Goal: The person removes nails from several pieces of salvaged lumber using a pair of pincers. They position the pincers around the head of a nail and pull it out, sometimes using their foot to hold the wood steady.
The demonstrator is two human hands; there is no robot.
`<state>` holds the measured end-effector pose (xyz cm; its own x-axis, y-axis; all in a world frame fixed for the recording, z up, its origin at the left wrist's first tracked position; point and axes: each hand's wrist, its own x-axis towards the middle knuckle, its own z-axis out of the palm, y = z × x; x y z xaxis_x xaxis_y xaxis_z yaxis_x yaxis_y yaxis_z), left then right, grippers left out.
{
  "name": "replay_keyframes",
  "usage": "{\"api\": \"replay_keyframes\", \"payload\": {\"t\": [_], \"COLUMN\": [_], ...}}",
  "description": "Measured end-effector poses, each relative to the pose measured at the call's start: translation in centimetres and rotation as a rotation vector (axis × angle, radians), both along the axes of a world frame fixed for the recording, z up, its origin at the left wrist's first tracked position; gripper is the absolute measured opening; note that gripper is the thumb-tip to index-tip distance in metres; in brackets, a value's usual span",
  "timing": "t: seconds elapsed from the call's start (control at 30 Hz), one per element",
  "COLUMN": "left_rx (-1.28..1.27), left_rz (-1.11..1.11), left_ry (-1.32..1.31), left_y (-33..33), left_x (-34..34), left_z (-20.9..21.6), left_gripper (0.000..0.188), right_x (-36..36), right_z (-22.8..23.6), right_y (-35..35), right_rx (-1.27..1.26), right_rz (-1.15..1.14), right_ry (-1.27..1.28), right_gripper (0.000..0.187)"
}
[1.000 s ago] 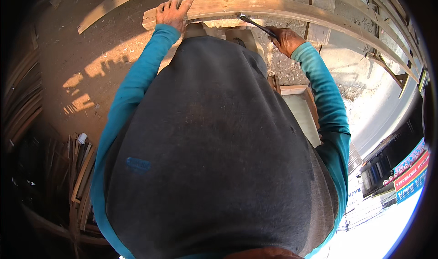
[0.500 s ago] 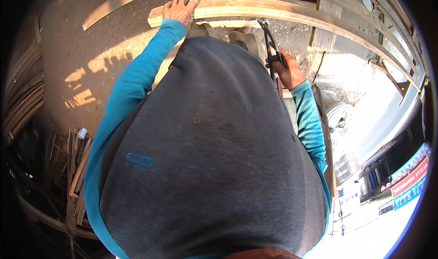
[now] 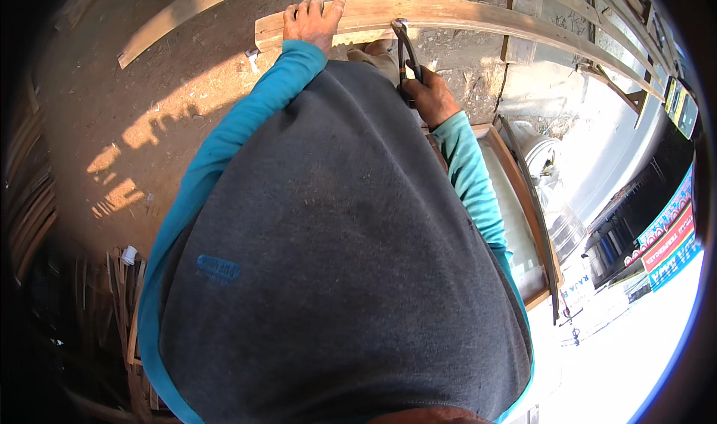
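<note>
A long pale wooden beam runs across the top of the view. Near its left end, my left hand lies over it, fingers hooked across its far edge. My right hand is closed around the handles of dark metal pincers. The head of the pincers meets the near side of the beam, to the right of my left hand. Whether a nail sits in the jaws is too small to tell. Part of the handles is hidden by my fingers.
Another plank lies at the far left. Scrap wood strips are heaped at lower left. To my right stands a wood-framed panel, with white buckets beyond it. More timber crosses the upper right.
The pincers have come left, and their head is now against the beam with the handles closer together. My left hand stays on the beam, while the whole view has shifted slightly.
</note>
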<state>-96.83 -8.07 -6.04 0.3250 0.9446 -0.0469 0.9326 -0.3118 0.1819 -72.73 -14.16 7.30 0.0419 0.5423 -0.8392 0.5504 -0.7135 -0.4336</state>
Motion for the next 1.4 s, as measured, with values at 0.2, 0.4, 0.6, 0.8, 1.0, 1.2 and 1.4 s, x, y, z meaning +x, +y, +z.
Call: {"api": "replay_keyframes", "payload": {"t": [0.2,0.4,0.6,0.8,1.0,1.2,1.4], "left_rx": [0.113,0.045,-0.268,-0.519,-0.543,-0.745,-0.631], "left_rz": [-0.002,0.011,-0.060,-0.059,0.157,-0.030,-0.094], "left_ry": [-0.029,-0.037,0.104,0.203,0.205,0.099,-0.161], "left_y": [-0.3,-0.1,3.1,5.5,3.8,7.0,5.2], "left_x": [-0.2,0.0,-0.2,-2.9,-9.4,-10.7,-10.8], "left_z": [-0.1,0.5,2.5,2.9,3.3,1.9,0.8], "left_gripper": [0.053,0.058,0.074,0.072,0.084,0.078,0.076], "right_x": [0.0,3.9,15.0,19.5,22.2,10.2,-3.9], "right_z": [-0.5,-0.8,-3.5,2.6,4.1,1.3,2.1], "right_y": [0.0,1.7,9.4,9.1,3.9,1.2,1.5], "right_rx": [-0.059,0.049,0.484,0.170,0.172,0.102,0.003], "right_rz": [-0.212,0.245,1.075,0.643,-0.368,-0.338,-0.246], "right_ry": [0.187,-0.026,-0.312,-0.130,0.181,0.529,0.409], "right_gripper": [0.035,0.032,0.016,0.039,0.059,0.055,0.053]}}
